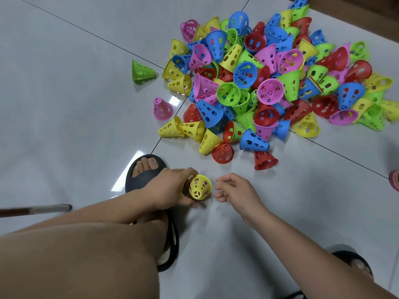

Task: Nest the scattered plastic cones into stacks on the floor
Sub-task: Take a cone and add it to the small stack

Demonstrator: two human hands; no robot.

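Head camera: the left hand (170,186) curls its fingers round a yellow cone (200,187), low over the floor (64,93) just beside a black slipper (138,180). The cone is glossy hard plastic, tapered and pierced with oval holes, its small spoked tip facing up. The right hand (235,190) is just beside it, fingers loosely curled, holding nothing. Beyond, the pile of cones (269,78) sprawls blue, red, green, pink and yellow over shiny pale tiles; a green cone (142,71) and a pink cone (162,109) lie apart at its left

A home floor: glossy grey tiles (75,104), black house slippers (138,180), toy cones (269,83) heaped.
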